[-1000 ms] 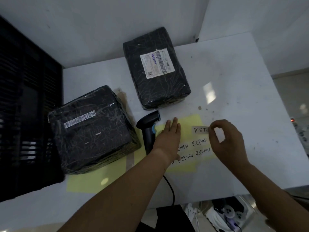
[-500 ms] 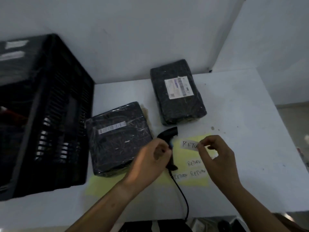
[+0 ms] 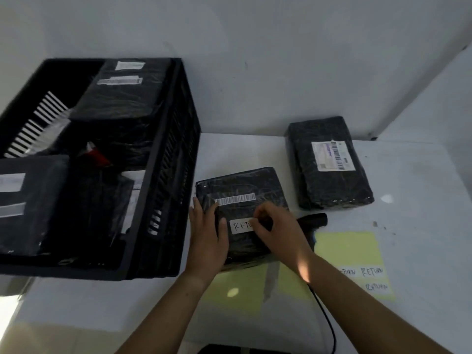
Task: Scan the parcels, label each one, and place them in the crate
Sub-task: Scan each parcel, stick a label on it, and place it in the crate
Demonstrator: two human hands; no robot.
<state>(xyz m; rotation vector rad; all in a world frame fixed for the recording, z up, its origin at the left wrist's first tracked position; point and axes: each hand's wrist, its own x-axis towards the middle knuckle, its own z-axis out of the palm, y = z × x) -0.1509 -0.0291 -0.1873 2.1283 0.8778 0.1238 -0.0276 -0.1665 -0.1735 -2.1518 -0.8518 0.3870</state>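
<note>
A black wrapped parcel (image 3: pixel 242 185) with a barcode strip lies on the white table beside the black crate (image 3: pixel 163 154). A white "RETURN" label (image 3: pixel 239 226) lies on its top. My right hand (image 3: pixel 278 232) pinches the label's right end against the parcel, fingers curled. My left hand (image 3: pixel 207 233) rests flat on the parcel's left side, fingers straight. A second black parcel (image 3: pixel 329 190) with a printed shipping label lies farther back on the right. The crate holds several wrapped parcels.
The black barcode scanner (image 3: pixel 313 220) lies just right of my right hand, its cable running toward me. A yellow sheet (image 3: pixel 350 249) with more "RETURN" labels lies at the right. The crate's tall wall stands close to the left of the parcel. White walls close off the table (image 3: pixel 421 226) behind.
My right hand carried the peeled label from the yellow sheet over to the near parcel and set it on top. My left hand left the scanner and now lies on the parcel. The view swung left.
</note>
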